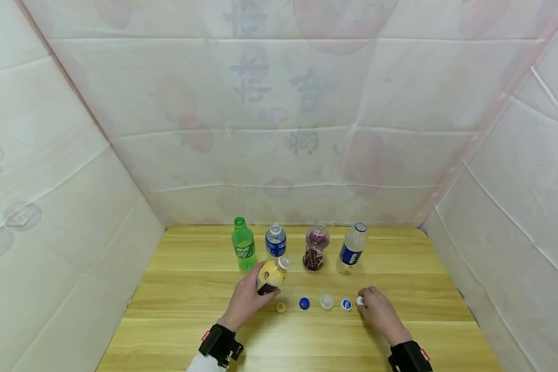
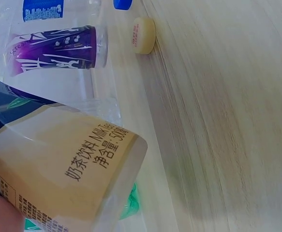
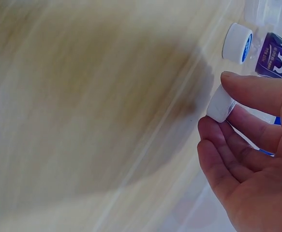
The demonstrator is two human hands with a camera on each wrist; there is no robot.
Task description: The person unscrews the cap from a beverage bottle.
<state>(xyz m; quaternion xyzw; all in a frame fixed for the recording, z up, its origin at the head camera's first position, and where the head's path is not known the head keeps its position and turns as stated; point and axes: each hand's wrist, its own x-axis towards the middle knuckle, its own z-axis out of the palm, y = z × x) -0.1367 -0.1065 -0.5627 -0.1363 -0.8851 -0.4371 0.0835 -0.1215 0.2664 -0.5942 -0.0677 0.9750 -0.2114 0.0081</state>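
Observation:
My left hand [image 1: 249, 299] grips a milk tea bottle [image 1: 270, 276] with a yellow and dark label, tilted with its pale top toward the upper right. In the left wrist view this bottle [image 2: 78, 159] fills the lower left, its base above the wood. Between thumb and fingers, my right hand [image 1: 380, 311] pinches a white bottle cap [image 3: 221, 105] low over the table. Left of that hand, a white cap with a blue top [image 1: 346, 305], a translucent cap [image 1: 326, 301], a blue cap [image 1: 304, 303] and a yellow cap [image 1: 281, 307] lie in a row.
Along the back of the wooden table [image 1: 176, 310] stand a green bottle [image 1: 244, 245], a clear bottle with a blue label [image 1: 276, 240], a purple-labelled bottle [image 1: 315, 248] and a Pepsi bottle [image 1: 352, 250]. Pale cloth walls [image 1: 279, 155] enclose the table's back and sides.

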